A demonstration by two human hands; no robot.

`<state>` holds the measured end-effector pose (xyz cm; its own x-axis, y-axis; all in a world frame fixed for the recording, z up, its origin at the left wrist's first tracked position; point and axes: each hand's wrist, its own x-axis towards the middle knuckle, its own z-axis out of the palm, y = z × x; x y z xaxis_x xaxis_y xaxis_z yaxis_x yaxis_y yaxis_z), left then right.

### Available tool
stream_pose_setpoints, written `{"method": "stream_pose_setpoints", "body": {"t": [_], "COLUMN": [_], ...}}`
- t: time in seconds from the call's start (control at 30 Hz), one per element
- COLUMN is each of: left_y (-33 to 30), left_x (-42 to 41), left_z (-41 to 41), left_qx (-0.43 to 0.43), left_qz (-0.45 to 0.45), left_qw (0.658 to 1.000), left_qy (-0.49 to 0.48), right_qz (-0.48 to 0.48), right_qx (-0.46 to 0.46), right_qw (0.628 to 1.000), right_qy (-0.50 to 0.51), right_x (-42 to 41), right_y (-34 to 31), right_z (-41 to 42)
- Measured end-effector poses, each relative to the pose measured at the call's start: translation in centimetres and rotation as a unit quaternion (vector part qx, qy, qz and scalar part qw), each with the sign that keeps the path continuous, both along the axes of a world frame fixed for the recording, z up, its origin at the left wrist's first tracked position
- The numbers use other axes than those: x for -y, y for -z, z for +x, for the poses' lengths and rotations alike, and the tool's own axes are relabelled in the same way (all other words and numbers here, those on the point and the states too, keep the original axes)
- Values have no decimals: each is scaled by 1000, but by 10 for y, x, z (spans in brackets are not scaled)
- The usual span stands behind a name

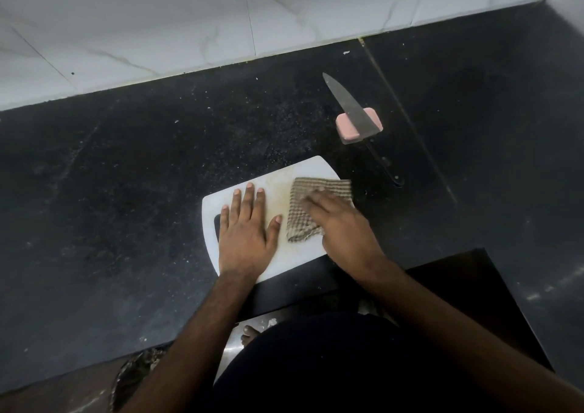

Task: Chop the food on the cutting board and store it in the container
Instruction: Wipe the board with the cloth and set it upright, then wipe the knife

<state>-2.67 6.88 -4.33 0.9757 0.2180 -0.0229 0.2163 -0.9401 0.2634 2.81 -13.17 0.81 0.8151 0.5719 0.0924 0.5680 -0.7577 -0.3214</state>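
A white plastic cutting board (278, 178) with rounded corners and a dark handle slot lies on the black speckled stone worktop (126, 166), close to its near edge. Its middle looks smeared with a brownish stain. The left hand (248, 232) rests flat on the board's left half, fingers straight and spread. The right hand (339, 226) presses a folded beige waffle-weave cloth (311, 210) onto the board's right half, fingers laid over it and blurred. Beyond the board's far right corner, a steel kitchen knife (349, 107) with a black handle lies across a pink rectangular block (347, 128).
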Motion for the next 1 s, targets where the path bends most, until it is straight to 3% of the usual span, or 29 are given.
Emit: {"method": "stream_pose_setpoints", "body": {"t": [0.1,0.37,0.43,0.53,0.6,0.73,0.8,0.93,1.0], "left_y": [0,-2,-2,-2,-2,-2,-2,-2,-3], "left_x": [0,1,2,1,1,2,2,2,3], "left_z": [0,1,1,-1,0,0,0,0,0], "left_qx": [-2,-10,-8,-5,-5,-5,-6,0,11], "left_qz": [5,0,-1,0,4,3,5,0,-15], "left_qw": [1000,1000,1000,1000,1000,1000,1000,1000,1000], "left_qy": [8,-2,-1,8,11,4,5,7,4], "right_qz": [-4,-9,-1,-34,-53,-20,-19,-53,-68], "right_qx": [-61,-20,-1,-9,-12,-9,-3,23,-3], "right_qw": [995,996,999,992,988,999,997,990,986], "right_qy": [-82,91,40,-124,-147,32,75,-127,-154], "right_x": [-8,23,22,16,21,44,44,31,27], "right_y": [6,3,0,4,10,11,5,6,11], "right_z": [-13,11,5,-17,-23,-4,3,-7,-12]}}
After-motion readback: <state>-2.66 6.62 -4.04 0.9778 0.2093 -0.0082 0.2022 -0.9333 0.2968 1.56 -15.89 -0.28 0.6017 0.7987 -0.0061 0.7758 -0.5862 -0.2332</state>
